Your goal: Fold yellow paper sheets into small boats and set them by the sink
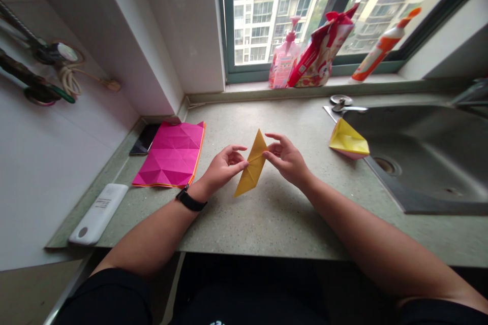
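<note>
A folded yellow paper [253, 165], long and pointed at both ends, is held tilted above the counter between my two hands. My left hand [224, 165] pinches its left edge between thumb and fingers. On the opposite edge, my right hand [286, 157] grips it with the thumb in front and the index finger raised. Crease lines run across the paper's face. Left of my hands lies a stack of creased pink sheets [171, 155] with orange edges showing below. Another folded yellow paper piece [348, 139], pinkish underneath, rests at the sink's edge.
A steel sink [427, 162] with a drain takes up the right side. At the left lie a white power bank [99, 213] and a dark phone [145, 139]. On the windowsill stand a pink pump bottle [284, 61], a red bag [324, 53] and an orange-white bottle [381, 51].
</note>
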Demonstrator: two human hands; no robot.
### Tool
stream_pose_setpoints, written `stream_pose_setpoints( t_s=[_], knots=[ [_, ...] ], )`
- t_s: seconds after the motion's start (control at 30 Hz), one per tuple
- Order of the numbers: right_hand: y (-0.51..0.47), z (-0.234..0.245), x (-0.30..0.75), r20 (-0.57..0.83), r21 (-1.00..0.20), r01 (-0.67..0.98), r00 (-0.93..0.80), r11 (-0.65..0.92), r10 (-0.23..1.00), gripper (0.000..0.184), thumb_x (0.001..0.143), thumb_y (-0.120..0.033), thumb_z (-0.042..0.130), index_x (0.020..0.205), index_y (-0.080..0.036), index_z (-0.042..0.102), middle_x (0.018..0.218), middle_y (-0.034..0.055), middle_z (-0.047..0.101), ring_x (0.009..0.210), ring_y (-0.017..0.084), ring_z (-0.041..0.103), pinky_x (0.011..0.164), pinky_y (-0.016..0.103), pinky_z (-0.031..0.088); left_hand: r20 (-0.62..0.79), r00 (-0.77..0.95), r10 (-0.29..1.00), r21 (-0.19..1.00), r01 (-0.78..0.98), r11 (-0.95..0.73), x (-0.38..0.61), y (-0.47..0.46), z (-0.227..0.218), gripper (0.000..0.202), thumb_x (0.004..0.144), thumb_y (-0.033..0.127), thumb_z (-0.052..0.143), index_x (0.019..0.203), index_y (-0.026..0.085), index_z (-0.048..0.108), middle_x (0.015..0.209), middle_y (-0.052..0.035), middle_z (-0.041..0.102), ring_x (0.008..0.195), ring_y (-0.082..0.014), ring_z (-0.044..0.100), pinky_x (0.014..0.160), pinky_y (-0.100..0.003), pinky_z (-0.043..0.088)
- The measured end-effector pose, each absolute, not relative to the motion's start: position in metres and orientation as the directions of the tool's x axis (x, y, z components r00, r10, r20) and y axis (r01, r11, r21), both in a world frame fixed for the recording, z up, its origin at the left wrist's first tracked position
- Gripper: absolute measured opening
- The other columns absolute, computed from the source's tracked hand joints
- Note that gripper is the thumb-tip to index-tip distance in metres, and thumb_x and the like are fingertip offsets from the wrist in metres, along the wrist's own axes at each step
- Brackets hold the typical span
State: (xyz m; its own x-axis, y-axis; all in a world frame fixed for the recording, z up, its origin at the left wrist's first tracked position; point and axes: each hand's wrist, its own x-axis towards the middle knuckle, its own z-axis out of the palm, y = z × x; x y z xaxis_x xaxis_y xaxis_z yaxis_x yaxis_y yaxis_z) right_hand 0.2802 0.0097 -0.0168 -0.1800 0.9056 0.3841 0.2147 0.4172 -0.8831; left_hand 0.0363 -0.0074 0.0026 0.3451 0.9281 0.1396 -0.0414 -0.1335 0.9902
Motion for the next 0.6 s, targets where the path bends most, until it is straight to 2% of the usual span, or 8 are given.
stream_pose_setpoints(
  t_s=[0.13,0.3,0.43,0.6],
  knots=[
    [0.012,-0.020,0.281,0.441,-0.786,0.435,-0.107,0.440,0.891,0.051,0.100,-0.051,0.069,0.144,-0.027,0.060,0.116,0.0097,0.077,0.105,0.029,0.076,0.090,0.049,0.066,0.057,0.207,0.977,0.985,0.149,-0.089,0.034,0.001,-0.006,0.033,0.087,0.022,0.080,0.117,0.018,0.067,0.083,0.0018,0.066,0.079,-0.0141,0.066,0.077,-0.025,0.053],
    [0.008,-0.018,0.279,0.463,-0.547,0.631,-0.319,0.550,0.827,0.029,0.102,-0.039,0.067,0.127,-0.027,0.073,0.126,0.0121,0.074,0.122,0.032,0.071,0.107,0.054,0.058,0.055,0.110,0.992,0.886,0.453,-0.100,0.033,0.002,-0.007,0.030,0.087,0.014,0.074,0.116,0.019,0.067,0.084,0.0014,0.070,0.080,-0.0168,0.070,0.075,-0.027,0.053],
    [0.001,-0.022,0.271,0.330,-0.390,0.705,-0.494,0.593,0.804,0.029,0.099,-0.041,0.074,0.124,-0.025,0.075,0.133,0.0139,0.073,0.126,0.034,0.068,0.110,0.054,0.055,0.108,0.180,0.978,0.747,0.634,-0.200,0.037,-0.005,-0.003,0.025,0.094,0.017,0.071,0.118,0.022,0.070,0.088,-0.0003,0.075,0.082,-0.0188,0.073,0.078,-0.029,0.054],
    [-0.002,-0.025,0.267,0.227,-0.274,0.754,-0.552,0.597,0.802,0.036,0.099,-0.046,0.076,0.129,-0.027,0.075,0.141,0.0121,0.073,0.134,0.034,0.065,0.117,0.055,0.049,0.160,0.338,0.927,0.578,0.729,-0.366,0.037,-0.011,-0.004,0.015,0.100,0.022,0.069,0.114,0.022,0.074,0.097,-0.0044,0.077,0.091,-0.0222,0.073,0.089,-0.035,0.057]
  ],
)
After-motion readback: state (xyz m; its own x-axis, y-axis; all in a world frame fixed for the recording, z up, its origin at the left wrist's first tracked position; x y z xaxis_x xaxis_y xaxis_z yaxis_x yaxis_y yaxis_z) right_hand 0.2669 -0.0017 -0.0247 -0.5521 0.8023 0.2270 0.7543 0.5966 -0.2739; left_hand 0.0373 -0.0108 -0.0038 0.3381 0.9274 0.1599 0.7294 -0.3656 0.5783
